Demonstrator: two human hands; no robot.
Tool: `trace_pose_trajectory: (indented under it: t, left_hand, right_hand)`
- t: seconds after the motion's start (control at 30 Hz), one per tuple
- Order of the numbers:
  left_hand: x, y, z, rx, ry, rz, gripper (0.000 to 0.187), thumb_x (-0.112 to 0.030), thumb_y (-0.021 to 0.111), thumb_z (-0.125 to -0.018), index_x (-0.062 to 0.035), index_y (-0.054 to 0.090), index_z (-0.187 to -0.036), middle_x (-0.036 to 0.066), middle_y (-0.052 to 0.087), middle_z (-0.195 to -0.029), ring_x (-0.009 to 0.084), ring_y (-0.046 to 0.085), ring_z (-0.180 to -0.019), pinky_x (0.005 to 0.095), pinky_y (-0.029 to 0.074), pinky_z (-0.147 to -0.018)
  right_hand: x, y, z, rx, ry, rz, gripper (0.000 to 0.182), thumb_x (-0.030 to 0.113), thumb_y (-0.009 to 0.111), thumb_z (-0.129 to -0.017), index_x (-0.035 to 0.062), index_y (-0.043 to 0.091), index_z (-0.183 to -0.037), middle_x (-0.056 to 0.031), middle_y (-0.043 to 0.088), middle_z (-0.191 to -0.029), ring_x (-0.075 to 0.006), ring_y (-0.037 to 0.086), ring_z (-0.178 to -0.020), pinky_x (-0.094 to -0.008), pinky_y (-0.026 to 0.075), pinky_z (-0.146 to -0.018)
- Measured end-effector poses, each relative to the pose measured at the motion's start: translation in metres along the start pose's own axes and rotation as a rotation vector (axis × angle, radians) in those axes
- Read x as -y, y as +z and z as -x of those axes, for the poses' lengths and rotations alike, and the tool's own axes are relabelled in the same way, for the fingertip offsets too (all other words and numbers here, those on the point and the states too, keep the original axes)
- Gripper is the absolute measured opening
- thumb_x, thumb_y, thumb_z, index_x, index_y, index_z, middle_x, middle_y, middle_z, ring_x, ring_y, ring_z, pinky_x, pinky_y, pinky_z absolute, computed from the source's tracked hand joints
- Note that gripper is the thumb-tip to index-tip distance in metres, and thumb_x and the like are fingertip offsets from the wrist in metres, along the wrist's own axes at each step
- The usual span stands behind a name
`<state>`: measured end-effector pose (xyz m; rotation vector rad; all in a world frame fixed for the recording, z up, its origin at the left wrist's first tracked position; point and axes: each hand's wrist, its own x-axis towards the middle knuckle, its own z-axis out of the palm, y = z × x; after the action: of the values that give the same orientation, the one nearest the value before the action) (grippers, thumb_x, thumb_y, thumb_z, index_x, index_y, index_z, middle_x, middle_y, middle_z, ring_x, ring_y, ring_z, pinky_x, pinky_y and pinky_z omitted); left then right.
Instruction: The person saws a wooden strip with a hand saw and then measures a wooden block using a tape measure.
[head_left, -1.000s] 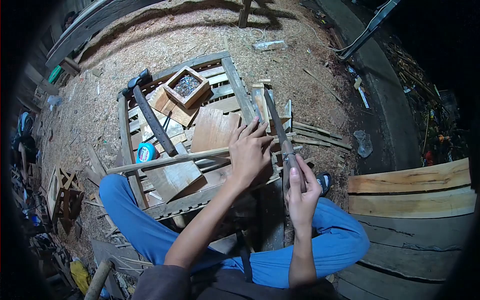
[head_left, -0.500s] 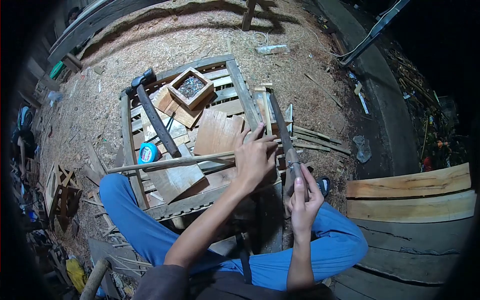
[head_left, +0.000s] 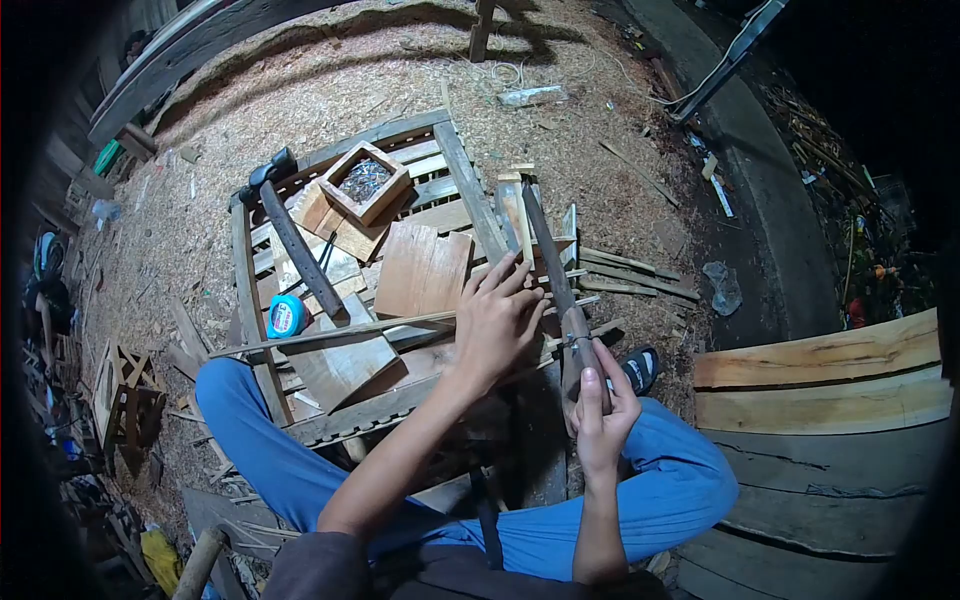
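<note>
My left hand (head_left: pixel 492 325) lies palm down with its fingers stretched over the right side of a slatted wooden bench (head_left: pixel 466 180). Beneath it passes a long thin wooden stick (head_left: pixel 330 333), which runs out to the left. In my right hand (head_left: pixel 605 412) is the wooden handle of a long, narrow, dark-bladed tool (head_left: pixel 549 245), with a metal band near the grip. The blade points away from me, beside the bench's right edge. My thumb lies along the handle; whether the edge is toothed cannot be made out.
On the bench are a hammer (head_left: pixel 305 250), a wooden box of nails (head_left: pixel 366 182), a blue tape measure (head_left: pixel 287 315), and thin boards (head_left: pixel 424 268). Several sticks (head_left: pixel 635 272) lie to the right. Planks (head_left: pixel 820 385) stand at far right; wood chips cover the ground.
The bladed tool and my right hand have drawn slightly toward me. My left hand stays on the bench, its fingers lying flatter. The whole view has shifted a little.
</note>
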<state>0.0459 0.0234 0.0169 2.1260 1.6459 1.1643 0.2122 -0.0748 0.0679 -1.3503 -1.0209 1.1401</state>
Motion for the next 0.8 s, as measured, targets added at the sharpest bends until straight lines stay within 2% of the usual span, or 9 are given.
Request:
trace_pose_trajectory:
  t: [0.2, 0.27, 0.4, 0.47, 0.6, 0.8]
  left_hand:
    - [0.003, 0.005, 0.011, 0.039, 0.001, 0.042, 0.020, -0.015, 0.076, -0.089, -0.0062, 0.076, -0.107, 0.013, 0.068, -0.139, 0.0337, 0.056, -0.141, 0.0498, 0.049, -0.105]
    - [0.003, 0.005, 0.011, 0.036, -0.019, 0.073, 0.026, -0.017, 0.075, -0.087, -0.0077, 0.074, -0.111, 0.016, 0.065, -0.144, 0.0359, 0.054, -0.142, 0.0502, 0.045, -0.111]
    - [0.005, 0.001, 0.010, 0.018, 0.065, -0.039, 0.024, -0.019, 0.074, -0.089, -0.0078, 0.075, -0.110, 0.018, 0.064, -0.144, 0.0364, 0.052, -0.144, 0.0527, 0.042, -0.116]
    - [0.003, 0.002, 0.010, -0.015, 0.049, -0.018, 0.020, -0.020, 0.075, -0.091, -0.0065, 0.076, -0.106, 0.016, 0.066, -0.141, 0.0364, 0.054, -0.141, 0.0502, 0.042, -0.116]
    - [0.002, 0.003, 0.009, -0.008, 0.038, -0.052, 0.019, -0.021, 0.075, -0.092, -0.0064, 0.077, -0.104, 0.016, 0.067, -0.140, 0.0365, 0.053, -0.142, 0.0508, 0.041, -0.117]
    - [0.003, 0.008, 0.009, -0.023, 0.009, -0.025, 0.018, -0.022, 0.074, -0.093, -0.0066, 0.077, -0.102, 0.016, 0.068, -0.139, 0.0380, 0.055, -0.140, 0.0503, 0.045, -0.114]
  right_hand:
    - [-0.009, -0.004, 0.010, -0.012, -0.019, 0.009, 0.040, 0.013, 0.063, -0.106, -0.0016, 0.061, -0.143, 0.0034, 0.063, -0.083, -0.0012, 0.046, -0.058, -0.0196, 0.034, -0.050]
    - [-0.013, -0.005, 0.011, -0.011, -0.096, 0.045, 0.041, 0.017, 0.060, -0.109, 0.0012, 0.058, -0.146, 0.0079, 0.048, -0.063, 0.0010, 0.032, -0.045, -0.0224, 0.025, -0.041]
    - [-0.009, -0.003, 0.011, -0.015, -0.092, 0.037, 0.042, 0.016, 0.059, -0.109, 0.0009, 0.057, -0.148, 0.0081, 0.046, -0.061, 0.0009, 0.032, -0.045, -0.0226, 0.025, -0.041]
    - [-0.001, 0.002, 0.013, -0.067, -0.017, -0.038, 0.039, 0.011, 0.062, -0.106, -0.0007, 0.059, -0.144, 0.0032, 0.063, -0.084, -0.0014, 0.047, -0.060, -0.0201, 0.034, -0.051]
    - [-0.007, -0.002, 0.012, -0.035, 0.011, -0.031, 0.039, 0.011, 0.062, -0.107, -0.0003, 0.060, -0.143, 0.0024, 0.065, -0.088, -0.0014, 0.048, -0.061, -0.0196, 0.035, -0.051]
    - [-0.009, -0.002, 0.012, -0.059, 0.019, 0.006, 0.038, 0.011, 0.063, -0.107, -0.0012, 0.060, -0.143, 0.0009, 0.067, -0.091, -0.0015, 0.048, -0.061, -0.0192, 0.036, -0.052]
